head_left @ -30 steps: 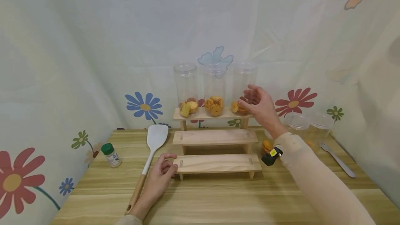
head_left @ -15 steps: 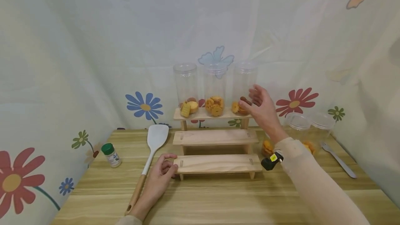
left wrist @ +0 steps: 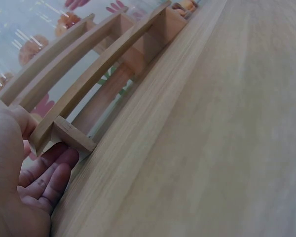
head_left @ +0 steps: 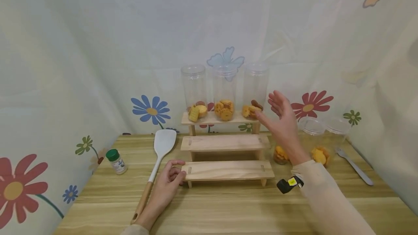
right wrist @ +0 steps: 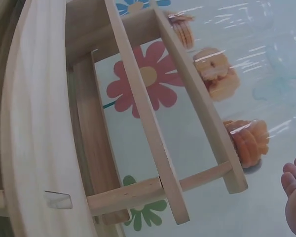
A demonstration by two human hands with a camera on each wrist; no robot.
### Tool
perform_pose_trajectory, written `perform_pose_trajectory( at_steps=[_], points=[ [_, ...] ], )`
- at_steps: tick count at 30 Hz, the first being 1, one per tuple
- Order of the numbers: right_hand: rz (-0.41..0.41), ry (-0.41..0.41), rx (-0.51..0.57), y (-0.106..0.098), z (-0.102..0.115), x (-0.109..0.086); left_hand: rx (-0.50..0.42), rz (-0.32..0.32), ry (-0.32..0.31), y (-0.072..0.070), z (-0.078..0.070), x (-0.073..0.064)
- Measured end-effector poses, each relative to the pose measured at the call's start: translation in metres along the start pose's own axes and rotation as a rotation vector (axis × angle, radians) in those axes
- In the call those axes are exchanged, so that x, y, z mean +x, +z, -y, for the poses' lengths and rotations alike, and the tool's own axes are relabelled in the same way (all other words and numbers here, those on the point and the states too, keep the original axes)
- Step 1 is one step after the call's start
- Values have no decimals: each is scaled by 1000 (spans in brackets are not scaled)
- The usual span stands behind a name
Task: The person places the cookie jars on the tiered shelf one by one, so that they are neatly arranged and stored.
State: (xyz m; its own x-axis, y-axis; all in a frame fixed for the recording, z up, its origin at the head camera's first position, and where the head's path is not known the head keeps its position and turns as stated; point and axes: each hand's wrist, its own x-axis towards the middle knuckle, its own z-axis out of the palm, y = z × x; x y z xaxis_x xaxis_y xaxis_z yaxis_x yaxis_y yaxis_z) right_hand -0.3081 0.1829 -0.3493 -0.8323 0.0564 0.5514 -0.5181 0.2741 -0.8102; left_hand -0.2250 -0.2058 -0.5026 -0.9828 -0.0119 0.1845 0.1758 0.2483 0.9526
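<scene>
A three-step wooden display shelf [head_left: 228, 170] stands on the table. My left hand [head_left: 167, 181] grips the left end of its lowest step; in the left wrist view the fingers [left wrist: 56, 173] curl below the board. On the top step stand three tall clear jars: a left jar [head_left: 194, 89], a middle jar [head_left: 224, 89] and a right jar [head_left: 255, 89], each with crackers at the bottom. Just right of the right jar is my right hand [head_left: 285, 127], fingers spread and holding nothing. Its fingertips [right wrist: 290, 182] show at the edge of the right wrist view.
Behind my right forearm, more clear jars [head_left: 312, 129] with crackers [head_left: 320, 156] stand on the table, beside a fork [head_left: 355, 167]. To the left lie a white spatula [head_left: 164, 143] with a wooden handle and a green-capped seasoning bottle [head_left: 116, 161]. A flowered curtain hangs behind.
My right hand has drawn away from the right jar, moving right and slightly down with its fingers straightening. The left hand, shelf and jars stay in place.
</scene>
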Motion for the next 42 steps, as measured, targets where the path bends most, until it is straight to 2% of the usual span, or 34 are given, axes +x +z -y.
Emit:
perform_pose_trajectory(
  at_steps=[4,9,16,21,25,28,34,39,42],
  points=[
    [-54,-50,1,-8,4,-14,-3,1,-4,0,0,0],
    [-78,-73,12,-23,10,-30,3,1,1,-1,0,0],
    [-138,-97,109,-49,10,-41,3,7,0,-1,0,0],
    [-183,-134,60,-71,3,-46,0,6,0,0,-1,-1],
    [-203,-136,-69,-91,1,-47,3,4,-2,-1,-1,-1],
    [-231,-119,-147,-108,3,-45,6,3,1,0,0,-1],
    [-285,-18,-245,-139,3,-45,6,-8,7,1,0,0],
    [-336,68,-270,-159,-12,-47,10,-10,10,0,1,1],
    [-325,114,-261,-169,-27,-49,9,-7,9,1,1,1]
  ],
)
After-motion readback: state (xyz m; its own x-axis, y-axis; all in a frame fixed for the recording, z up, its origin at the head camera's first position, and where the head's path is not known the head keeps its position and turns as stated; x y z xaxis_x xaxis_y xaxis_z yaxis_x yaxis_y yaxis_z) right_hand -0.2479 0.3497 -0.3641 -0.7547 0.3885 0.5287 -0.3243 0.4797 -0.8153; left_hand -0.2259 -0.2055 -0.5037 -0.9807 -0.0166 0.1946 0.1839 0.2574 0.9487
